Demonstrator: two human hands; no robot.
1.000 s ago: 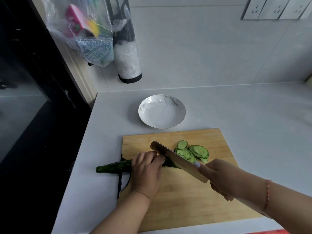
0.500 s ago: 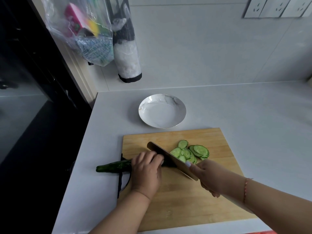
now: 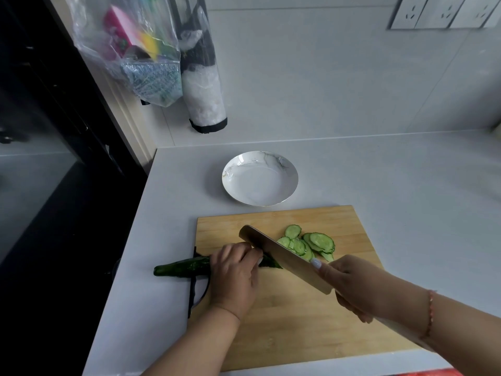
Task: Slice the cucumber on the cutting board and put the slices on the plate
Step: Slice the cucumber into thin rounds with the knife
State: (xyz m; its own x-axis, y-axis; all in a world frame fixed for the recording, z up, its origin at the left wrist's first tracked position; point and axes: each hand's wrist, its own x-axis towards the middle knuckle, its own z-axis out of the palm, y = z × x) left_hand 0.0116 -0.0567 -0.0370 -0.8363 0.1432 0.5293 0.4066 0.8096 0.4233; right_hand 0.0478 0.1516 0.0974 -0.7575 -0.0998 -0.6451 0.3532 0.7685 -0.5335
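Head view: we see our left hand point(image 3: 234, 275) curled over the cucumber point(image 3: 182, 268), fingertips tucked and pressing it down on the cutting board point(image 3: 303, 321). Its dark stem end overhangs the board's left edge onto the counter point(image 3: 406, 185). Our right hand point(image 3: 352, 287) is wrapped round the handle of the knife point(image 3: 282, 257), forefinger laid along the blade's side.

Change over the last second: the blade has stepped leftward, toward the left hand's knuckles, then tipped up a little again. The cut slices point(image 3: 309, 244) sit in an overlapping heap just right of the blade, and the heap looks slightly fuller on its near-left side. The left hand has barely shifted.

Reading: slicing is mid-rhythm, one stroke per half second or so. Much of the cucumber is uncut. The plate point(image 3: 284, 169), just beyond the board's far edge, holds no slices, so the transfer step is not yet begun. Risk we note: blade close against the guiding knuckles.
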